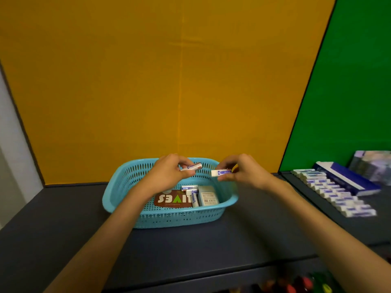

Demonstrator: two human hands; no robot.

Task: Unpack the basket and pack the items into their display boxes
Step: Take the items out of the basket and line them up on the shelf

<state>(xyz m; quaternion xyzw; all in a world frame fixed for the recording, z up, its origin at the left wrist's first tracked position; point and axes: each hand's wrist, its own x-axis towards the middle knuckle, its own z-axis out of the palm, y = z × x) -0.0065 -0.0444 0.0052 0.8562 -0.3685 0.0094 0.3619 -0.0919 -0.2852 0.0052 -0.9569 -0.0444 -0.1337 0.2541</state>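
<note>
The blue basket (169,216) sat mid-tabletop (63,229), with bare surface to its left and front. Above it, the left hand (169,174) pinched one eraser (193,166) in its fingers, and the right hand (243,172) pinched another eraser (220,172). Inside lay a brown packet (172,199), half hidden, and small boxes (208,196). A blurred eraser row (332,191) lay right.

Blurred boxes (372,166) at right edge
</note>
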